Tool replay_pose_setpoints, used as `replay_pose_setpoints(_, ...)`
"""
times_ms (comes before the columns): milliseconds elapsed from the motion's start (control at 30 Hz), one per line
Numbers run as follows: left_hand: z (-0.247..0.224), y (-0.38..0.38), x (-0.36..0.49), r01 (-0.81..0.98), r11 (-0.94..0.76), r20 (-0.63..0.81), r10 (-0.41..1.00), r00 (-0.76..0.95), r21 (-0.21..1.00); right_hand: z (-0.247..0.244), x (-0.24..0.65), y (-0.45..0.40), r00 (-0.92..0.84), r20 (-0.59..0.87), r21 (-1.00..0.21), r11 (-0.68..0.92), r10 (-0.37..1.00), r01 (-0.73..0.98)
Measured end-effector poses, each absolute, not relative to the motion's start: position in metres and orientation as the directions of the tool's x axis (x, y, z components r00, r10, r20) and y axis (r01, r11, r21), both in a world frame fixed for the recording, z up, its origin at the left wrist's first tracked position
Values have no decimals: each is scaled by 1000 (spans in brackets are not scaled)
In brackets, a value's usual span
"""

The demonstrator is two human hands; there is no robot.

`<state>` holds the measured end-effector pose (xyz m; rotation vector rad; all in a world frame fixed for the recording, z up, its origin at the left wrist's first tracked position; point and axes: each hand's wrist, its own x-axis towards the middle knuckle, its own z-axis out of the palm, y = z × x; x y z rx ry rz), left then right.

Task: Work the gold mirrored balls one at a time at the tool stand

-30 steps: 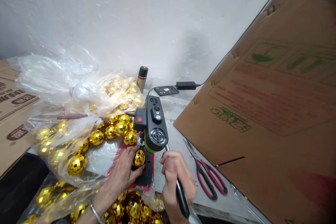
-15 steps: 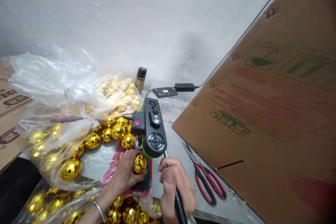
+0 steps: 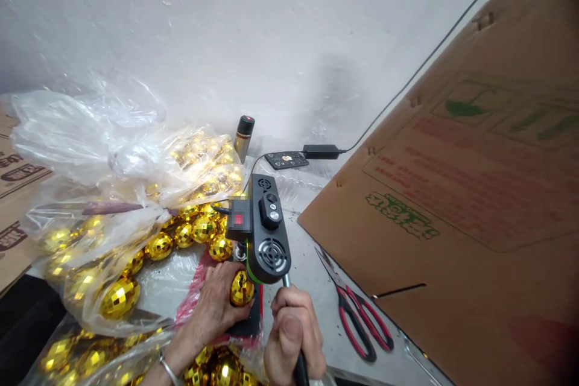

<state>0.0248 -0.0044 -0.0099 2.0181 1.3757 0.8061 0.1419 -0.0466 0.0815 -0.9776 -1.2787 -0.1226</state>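
Note:
My left hand is closed around a gold mirrored ball, holding it low beside a dark base. Just above and right of the ball stands a black device with two round vents, small buttons and a green edge. My right hand wraps around a black-handled lever, whose metal rod runs up toward the device's near end. The device hides where the rod joins it and part of what lies beneath.
Clear plastic bags with many gold balls fill the left. Red-and-black scissors lie on the right, beside a large cardboard box. Behind the device are a bottle, a black patterned pad and a power adapter.
My right hand has moved a little left and down with the lever. The black device sits slightly lower in view. My left hand keeps hold of the ball, nearly in place.

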Motion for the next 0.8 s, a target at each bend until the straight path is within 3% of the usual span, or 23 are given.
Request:
replay_pose_setpoints(367, -9, -6, 25, 587, -300, 156, 946, 285, 751, 75, 131, -47, 445, 801, -596, 601, 399, 533)
replay_pose_setpoints(800, -9, -7, 27, 600, -296, 153, 948, 278, 743, 64, 136, -46, 404, 805, -592, 621, 434, 513)
